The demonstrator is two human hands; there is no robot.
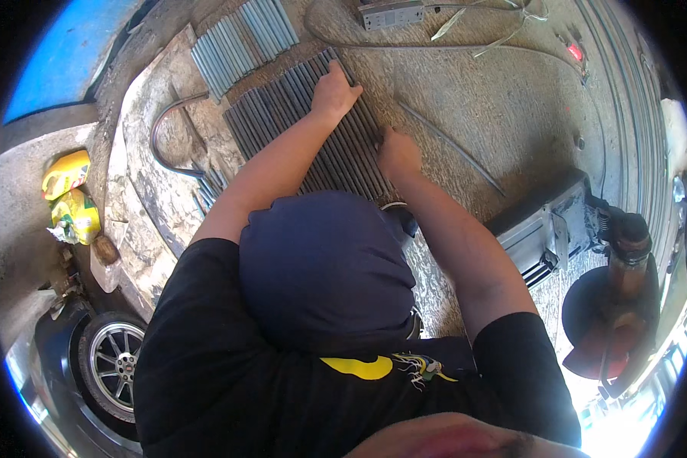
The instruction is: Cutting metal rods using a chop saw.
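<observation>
A tight row of dark metal rods (pixel 275 114) lies side by side on the concrete floor in front of me. My left hand (pixel 336 93) rests on the far right part of the row, its thumb and forefinger around the outer rods. Lower on the same right edge, my right hand (pixel 399 155) has its fingers curled against the outermost rod; the fingertips are partly hidden. Beyond the row lies a batch of lighter grey rods (pixel 246 46). One loose thin rod (pixel 450 149) lies apart, right of my right hand.
A cut-off machine (pixel 546 229) with a dark motor stands at right. A grey metal box (pixel 391 15) and a cable (pixel 427 48) lie at the far side. Yellow bags (pixel 72 195) and a car wheel (pixel 114 366) are at left. Long bars (pixel 630 114) line the right side.
</observation>
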